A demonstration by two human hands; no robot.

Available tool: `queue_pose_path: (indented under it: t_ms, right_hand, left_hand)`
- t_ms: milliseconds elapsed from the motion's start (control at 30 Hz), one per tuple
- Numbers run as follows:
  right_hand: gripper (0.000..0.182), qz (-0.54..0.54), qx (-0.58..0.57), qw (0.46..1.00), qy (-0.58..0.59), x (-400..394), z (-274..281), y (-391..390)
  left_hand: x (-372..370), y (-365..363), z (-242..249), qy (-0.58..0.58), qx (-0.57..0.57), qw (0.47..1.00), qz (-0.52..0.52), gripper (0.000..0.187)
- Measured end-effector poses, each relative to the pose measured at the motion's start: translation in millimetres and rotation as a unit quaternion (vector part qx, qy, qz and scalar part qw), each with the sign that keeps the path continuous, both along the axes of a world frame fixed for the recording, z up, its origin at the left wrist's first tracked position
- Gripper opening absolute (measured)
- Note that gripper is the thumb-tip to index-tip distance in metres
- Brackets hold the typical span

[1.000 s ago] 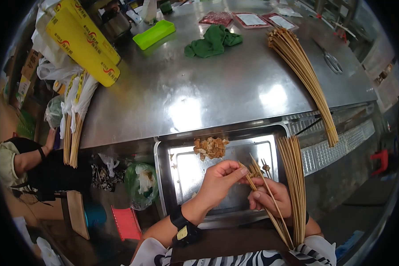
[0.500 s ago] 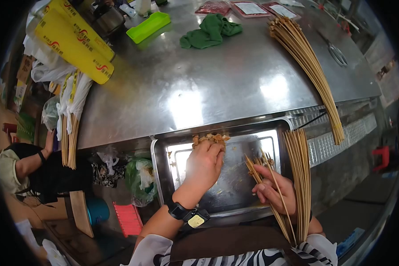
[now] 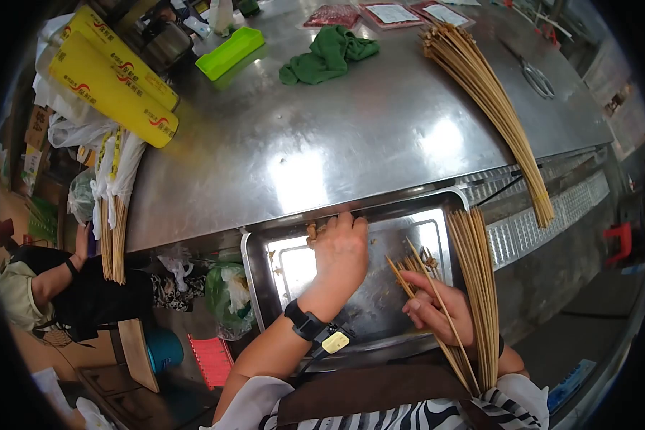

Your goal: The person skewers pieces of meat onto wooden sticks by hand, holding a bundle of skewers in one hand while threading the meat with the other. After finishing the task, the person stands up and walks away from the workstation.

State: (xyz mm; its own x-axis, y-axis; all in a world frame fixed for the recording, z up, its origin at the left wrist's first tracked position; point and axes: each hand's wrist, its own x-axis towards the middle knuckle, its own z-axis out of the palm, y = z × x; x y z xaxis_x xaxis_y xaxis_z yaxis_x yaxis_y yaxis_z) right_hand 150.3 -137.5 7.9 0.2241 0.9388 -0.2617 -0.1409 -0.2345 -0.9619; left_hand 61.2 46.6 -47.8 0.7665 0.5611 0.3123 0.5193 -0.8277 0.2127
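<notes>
My left hand (image 3: 342, 259) reaches to the far side of the metal tray (image 3: 249, 276), its fingertips down at the small brown food pieces (image 3: 312, 231). Whether a piece is between its fingers is hidden. Over the tray's right part, my right hand (image 3: 441, 309) is closed around a few wooden skewers (image 3: 454, 351), some with small brown bits near their tips. A thick bundle of bare skewers (image 3: 480, 287) stands beside that hand, between it and the tray's right edge.
A steel table (image 3: 229, 158) carries a long skewer bundle (image 3: 505, 107), scissors (image 3: 536, 77), a green cloth (image 3: 330, 56), a green plastic tray (image 3: 231, 54), red packages (image 3: 393, 14) and yellow rolls (image 3: 115, 89). A co-worker's arm (image 3: 54, 279) is at left.
My left hand has moved slightly right and up, its fingers now at the tray's far edge, and fewer food pieces show. My right hand still holds the skewers.
</notes>
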Motion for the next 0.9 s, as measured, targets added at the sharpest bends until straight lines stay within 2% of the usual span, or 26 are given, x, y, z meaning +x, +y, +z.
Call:
queue_pose_path:
  t_ms: [200, 400, 533, 567, 600, 633, 667, 700, 733, 800, 833, 900]
  right_hand:
    - [0.043, 0.001, -0.009, 1.0, 0.0, -1, 3, -1]
    - [0.042, 0.008, -0.011, 1.0, -0.003, -5, 8, -2]
    - [0.042, 0.001, 0.001, 1.0, -0.006, -7, 9, -6]
    - [0.042, -0.001, -0.001, 1.0, -0.003, -7, 9, -6]
    - [0.042, -0.002, 0.0, 1.0, -0.005, -7, 10, -7]
    - [0.042, -0.004, 0.003, 1.0, -0.005, -7, 10, -7]
    - [0.042, -0.006, 0.005, 1.0, -0.005, -8, 10, -8]
    - [0.042, -0.007, 0.005, 1.0, -0.005, -9, 10, -8]
    - [0.043, -0.007, 0.009, 1.0, 0.001, -9, 10, -8]
    - [0.043, -0.004, 0.012, 1.0, 0.007, -11, 11, -7]
    - [0.043, 0.0, 0.007, 1.0, 0.008, -11, 13, -6]
    - [0.043, 0.004, 0.001, 1.0, 0.009, -12, 13, -6]
  left_hand:
    - [-8, -2, -5, -0.062, 0.011, 0.997, -0.036, 0.013]
    - [-12, -2, 2, -0.006, 0.022, 0.999, -0.044, 0.017]
    - [-16, -1, 5, -0.01, 0.008, 0.998, -0.066, 0.016]
    - [-18, -4, 12, -0.069, -0.133, 0.988, -0.044, 0.014]
    - [-20, -5, 15, -0.125, -0.271, 0.954, -0.022, 0.012]
    - [-23, -5, 13, -0.125, -0.271, 0.954, -0.024, 0.012]
    - [-27, -3, 8, -0.185, -0.473, 0.861, 0.006, 0.011]
    - [-30, -3, 5, -0.235, -0.65, 0.722, 0.037, 0.01]
    - [-34, -4, 6, -0.235, -0.65, 0.722, 0.037, 0.01]
    - [-39, -8, 12, -0.309, -0.778, 0.546, 0.009, 0.011]
    - [-41, -9, 14, -0.311, -0.778, 0.546, 0.009, 0.011]
    - [-42, -12, 16, -0.33, -0.812, 0.481, 0.007, 0.014]
